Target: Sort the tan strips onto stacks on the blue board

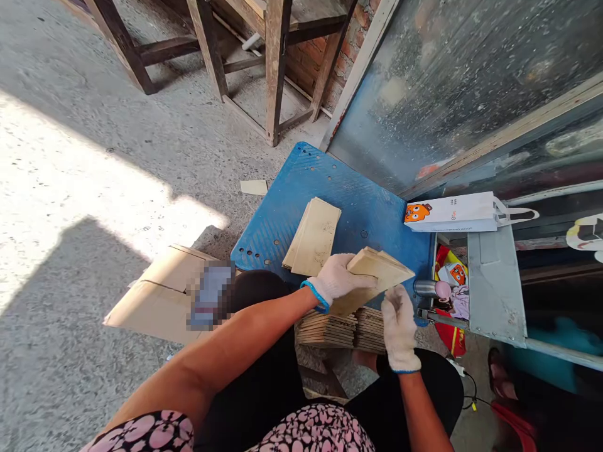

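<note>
Several thin, pale wooden slats (377, 271), pressed into one flat bundle, sit between your two hands above your lap, slightly tilted, over the near edge of the blue perforated plastic board (358, 201). Their faces look dry, smooth and dusty, and the far ends fan apart a little rather than lying flush.

Your left hand (335, 279), in a white knit glove with a blue cuff, is closed over the bundle's left end, fingers across the top face. Your right hand (399, 326), gloved alike, is curled against the lower near edge; you cannot tell from here whether it grips or only props.

I judge you are evening up the pack. Any move from here calls for firm pressure from both sides, since loose slats could slide out.

Just below the bundle lie two low stacks of similar slats (336, 329). Further out, a few loose slats (313, 237) rest on the board, with a white paper bag (452, 213) at its right edge and flattened brown cardboard (160, 292) on the concrete at left.
</note>
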A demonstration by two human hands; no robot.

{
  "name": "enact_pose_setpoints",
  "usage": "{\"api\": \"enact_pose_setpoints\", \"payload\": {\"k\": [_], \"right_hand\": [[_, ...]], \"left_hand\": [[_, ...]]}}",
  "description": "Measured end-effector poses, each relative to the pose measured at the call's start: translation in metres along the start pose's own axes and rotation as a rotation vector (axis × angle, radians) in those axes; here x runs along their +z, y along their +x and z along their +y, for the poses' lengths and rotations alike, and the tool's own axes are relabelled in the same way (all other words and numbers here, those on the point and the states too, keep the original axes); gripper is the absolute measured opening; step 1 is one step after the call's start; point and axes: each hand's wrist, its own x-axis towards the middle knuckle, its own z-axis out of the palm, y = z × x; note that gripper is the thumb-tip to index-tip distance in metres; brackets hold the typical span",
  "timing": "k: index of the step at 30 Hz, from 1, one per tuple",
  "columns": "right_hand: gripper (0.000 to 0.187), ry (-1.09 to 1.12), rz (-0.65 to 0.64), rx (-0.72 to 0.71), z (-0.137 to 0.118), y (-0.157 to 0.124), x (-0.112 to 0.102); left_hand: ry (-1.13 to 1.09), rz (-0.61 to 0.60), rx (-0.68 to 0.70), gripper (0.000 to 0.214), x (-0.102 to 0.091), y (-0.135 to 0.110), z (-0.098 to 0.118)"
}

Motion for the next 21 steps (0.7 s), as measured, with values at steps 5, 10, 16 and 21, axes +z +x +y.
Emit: {"api": "enact_pose_setpoints", "payload": {"k": [5, 10, 16, 21], "right_hand": [[0.090, -0.260, -0.113, -0.274, -0.057, 0.040, -0.056], [0.077, -0.489, -0.550, -0.323, -0.092, 0.052, -0.055], [0.056, -0.488, -0.692, -0.294, -0.086, 0.048, -0.044], [0.053, -0.533, -0.595, -0.258, -0.081, 0.030, -0.042]], "left_hand": [[0.457, -0.038, 0.050, 0.051, -0.008, -0.019, 0.008], [0.591, -0.110, 0.040, 0.049, -0.007, -0.030, 0.009], [0.673, -0.203, 0.067, 0.053, -0.013, -0.032, 0.009], [0.665, -0.282, 0.139, 0.046, -0.020, -0.026, 0.006]]}}
